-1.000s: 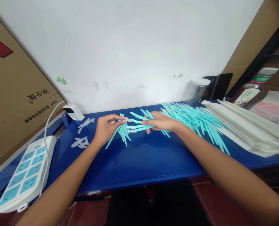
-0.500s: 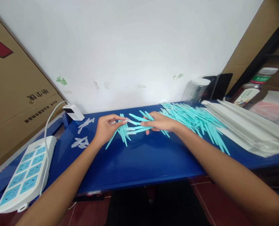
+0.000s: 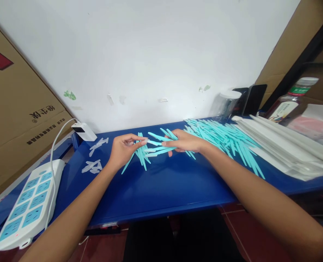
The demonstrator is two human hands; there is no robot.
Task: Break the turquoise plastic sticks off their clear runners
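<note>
On blue table (image 3: 164, 185) | left hand (image 3: 123, 149) pinches stick tip (image 3: 147, 142) | right hand (image 3: 185, 141) clutches teal sticks (image 3: 161, 150)

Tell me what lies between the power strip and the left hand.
Head view: a small cluster of pale plastic pieces lies on the blue table between power strip and left hand.

Turquoise sticks (image 3: 158, 143), white-tipped, fanned
Roughly level, tips pointing left, just above a flat bundle (image 3: 141, 155) of like sticks lying angled on the blue table (image 3: 161, 185).
</note>
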